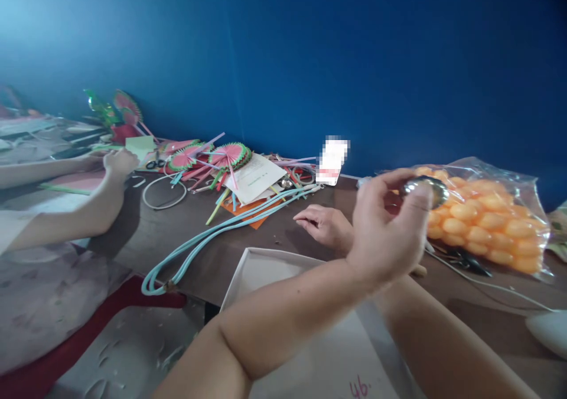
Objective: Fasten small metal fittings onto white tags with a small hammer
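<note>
My left hand [385, 233] reaches across to the right, over my right forearm. Its thumb and fingers pinch a shiny silver round metal piece [436, 192], raised in front of a clear bag of orange balls [487, 219]. Lower and to the left, my right hand [325, 224] is close to the brown table, with its fingers curled together. Whether anything small is inside them I cannot make out. Under my forearms is a white shallow box [274, 258], with a pink handwritten mark on a pale surface at the bottom.
Light-blue cords [212, 227] loop across the table [199, 263]. Behind them lie watermelon-patterned paper fans [230, 155], straws and a paper sheet [257, 177]. A bright phone [332, 162] leans near the blue wall. Another person's arms [75, 219] are at the left.
</note>
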`<state>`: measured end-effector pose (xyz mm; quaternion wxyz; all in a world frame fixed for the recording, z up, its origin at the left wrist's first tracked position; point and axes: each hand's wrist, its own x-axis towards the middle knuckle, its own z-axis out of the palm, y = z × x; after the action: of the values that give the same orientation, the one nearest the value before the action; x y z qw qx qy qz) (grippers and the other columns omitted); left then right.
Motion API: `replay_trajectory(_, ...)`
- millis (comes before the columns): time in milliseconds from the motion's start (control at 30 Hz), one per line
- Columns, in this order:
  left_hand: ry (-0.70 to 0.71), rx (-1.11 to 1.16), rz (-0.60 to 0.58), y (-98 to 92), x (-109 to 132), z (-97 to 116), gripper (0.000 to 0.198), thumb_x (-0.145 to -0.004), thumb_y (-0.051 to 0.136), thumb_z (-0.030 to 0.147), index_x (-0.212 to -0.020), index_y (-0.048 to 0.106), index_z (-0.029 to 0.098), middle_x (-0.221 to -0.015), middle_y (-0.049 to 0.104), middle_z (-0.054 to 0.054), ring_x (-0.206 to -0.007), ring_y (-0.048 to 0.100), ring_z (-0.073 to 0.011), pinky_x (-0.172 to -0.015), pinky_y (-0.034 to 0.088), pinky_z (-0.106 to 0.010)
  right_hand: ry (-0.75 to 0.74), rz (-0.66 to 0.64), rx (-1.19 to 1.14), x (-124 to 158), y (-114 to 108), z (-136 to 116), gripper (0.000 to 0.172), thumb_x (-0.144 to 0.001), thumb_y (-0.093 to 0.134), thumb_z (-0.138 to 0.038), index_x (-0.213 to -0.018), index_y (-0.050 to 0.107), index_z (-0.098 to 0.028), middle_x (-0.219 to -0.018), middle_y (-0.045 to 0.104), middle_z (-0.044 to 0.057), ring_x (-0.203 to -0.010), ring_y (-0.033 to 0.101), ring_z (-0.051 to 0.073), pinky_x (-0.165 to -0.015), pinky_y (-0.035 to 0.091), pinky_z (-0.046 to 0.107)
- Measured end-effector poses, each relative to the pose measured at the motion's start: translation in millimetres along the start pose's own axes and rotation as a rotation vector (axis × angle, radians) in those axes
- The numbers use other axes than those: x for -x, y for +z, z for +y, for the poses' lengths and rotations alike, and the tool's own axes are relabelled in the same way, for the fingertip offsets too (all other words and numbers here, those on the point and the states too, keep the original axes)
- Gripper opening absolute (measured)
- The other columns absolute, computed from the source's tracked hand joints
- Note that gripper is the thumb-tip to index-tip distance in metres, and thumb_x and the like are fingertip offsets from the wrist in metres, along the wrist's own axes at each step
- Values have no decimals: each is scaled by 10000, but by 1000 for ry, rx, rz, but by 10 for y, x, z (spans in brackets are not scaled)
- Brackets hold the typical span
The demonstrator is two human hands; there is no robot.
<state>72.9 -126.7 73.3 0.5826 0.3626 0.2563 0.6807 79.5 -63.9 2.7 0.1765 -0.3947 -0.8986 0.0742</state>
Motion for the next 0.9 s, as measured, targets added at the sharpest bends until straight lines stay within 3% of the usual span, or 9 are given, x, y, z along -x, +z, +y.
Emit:
replay_trajectory(167,-51,-6,-55,36,53,-60,350,-771,623,425,-1082,613,264,-1064,608,-68,-949,567,-184,-809,464,-318,-211,-135,-131,4,26,-122,300,-904,454,-294,-1152,621,-278,-1089,636,25,-953,594,119,-775,438,210)
replay_trajectory(300,-63,-2,-43,11,-17,-98,339,-776,615,428,-1068,614,256,-1071,609,-66,-958,568,-183,-818,461,-314,-312,-250,-115,-13,131,-146,317,-894,483,-309,-1188,599,-288,-1128,615,20,-903,600,112,-747,439,208)
replay_trajectory(633,-74,-30,-23,5,-20,-78,331,-738,652,411,-1002,635,212,-989,623,-64,-863,571,-154,-781,454,-292,-361,-290,-30,-28,240,-187,207,-874,520,-251,-1000,684,-254,-1064,634,25,-874,610,119,-656,405,205)
replay_trajectory(900,-66,-108,17,-33,-80,-136,348,-741,640,420,-994,638,181,-951,617,-62,-794,552,-118,-736,440,-255,-328,-309,13,-59,284,-187,184,-869,521,-259,-973,672,-251,-1069,634,1,-863,602,122,-608,388,218)
